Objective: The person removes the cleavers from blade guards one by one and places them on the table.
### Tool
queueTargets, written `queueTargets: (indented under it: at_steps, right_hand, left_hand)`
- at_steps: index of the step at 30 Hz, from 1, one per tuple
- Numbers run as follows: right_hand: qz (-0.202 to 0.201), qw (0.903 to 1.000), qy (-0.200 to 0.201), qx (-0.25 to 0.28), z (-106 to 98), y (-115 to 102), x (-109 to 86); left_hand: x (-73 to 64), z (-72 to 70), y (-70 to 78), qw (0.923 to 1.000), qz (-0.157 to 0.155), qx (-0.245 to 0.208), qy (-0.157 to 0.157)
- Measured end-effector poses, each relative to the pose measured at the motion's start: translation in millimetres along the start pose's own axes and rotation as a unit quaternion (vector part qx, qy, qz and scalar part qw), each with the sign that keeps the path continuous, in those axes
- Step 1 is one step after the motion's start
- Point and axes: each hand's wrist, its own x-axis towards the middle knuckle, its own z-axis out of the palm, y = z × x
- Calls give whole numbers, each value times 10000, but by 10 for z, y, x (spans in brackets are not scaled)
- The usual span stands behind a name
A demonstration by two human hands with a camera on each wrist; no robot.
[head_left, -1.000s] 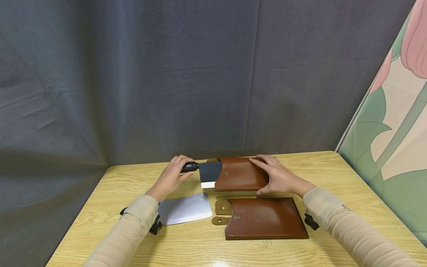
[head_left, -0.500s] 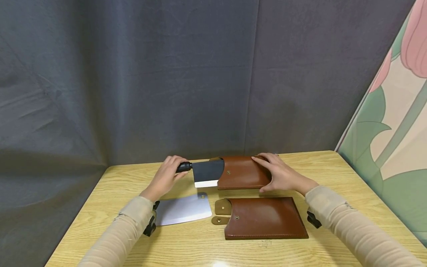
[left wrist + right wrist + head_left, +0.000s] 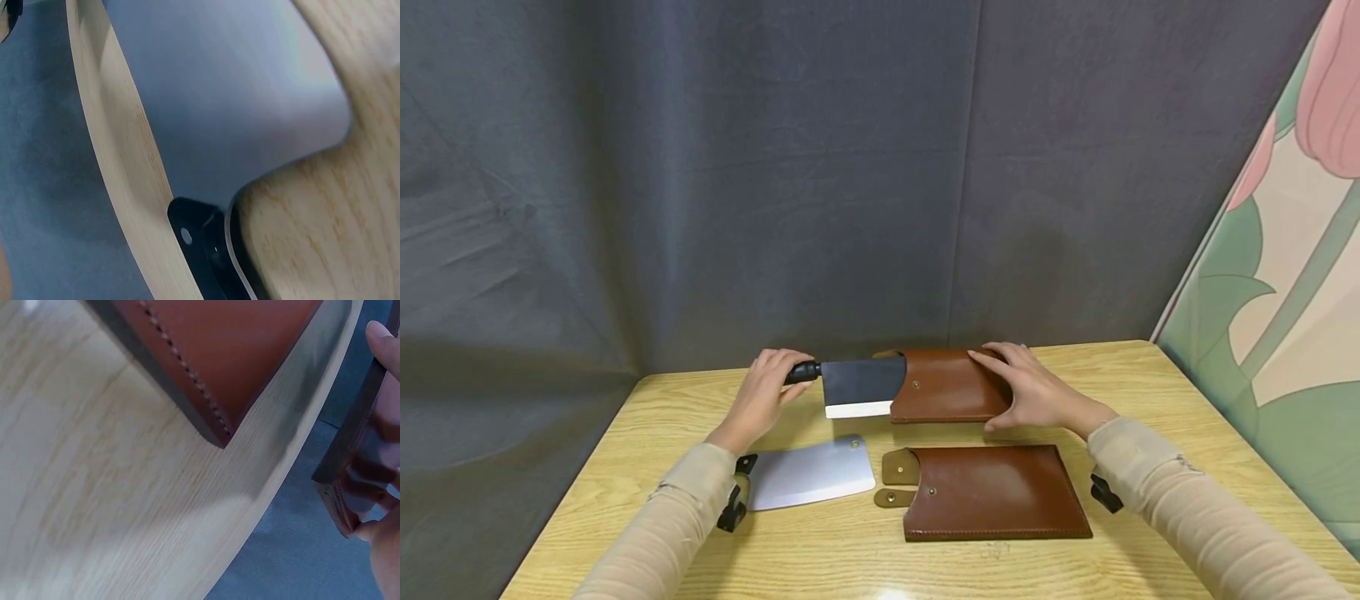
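In the head view my left hand (image 3: pixel 762 393) grips the black handle of a cleaver (image 3: pixel 856 385) with a dark blade and a bright cutting edge. The far part of that blade is hidden inside a brown leather sheath (image 3: pixel 951 387). My right hand (image 3: pixel 1033 390) holds the closed end of this sheath, thumb at the lower edge and fingers over the top. The right wrist view shows the fingers (image 3: pixel 386 347) on the sheath's end (image 3: pixel 350 469). Both cleaver and sheath are held above the table.
A second cleaver (image 3: pixel 812 473) with a silver blade lies below my left forearm; its black handle (image 3: pixel 209 250) shows in the left wrist view. Right of it lies another brown sheath (image 3: pixel 996 492) with snap straps (image 3: pixel 895 497). A grey curtain (image 3: pixel 820 183) hangs behind the wooden table (image 3: pixel 820 562).
My left hand has moved left with the cleaver, so more of the dark blade shows outside the sheath. The right hand and held sheath have shifted slightly right and up.
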Motion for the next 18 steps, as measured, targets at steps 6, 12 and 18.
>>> queueTargets:
  at_steps: [6,12,18]
  right_hand:
    - [56,9999,-35,-81,-17,53,-26]
    - [60,9998,-17,-179,-23,118,-69]
    - [76,9996,69,-281,-22,171,-121]
  left_hand:
    - [-37,-38,-61,9999,46,-60,97]
    - [-127,-87,-149,9998,-168,-37,98]
    - [-218,-121,-233,9992,-305,-151,208]
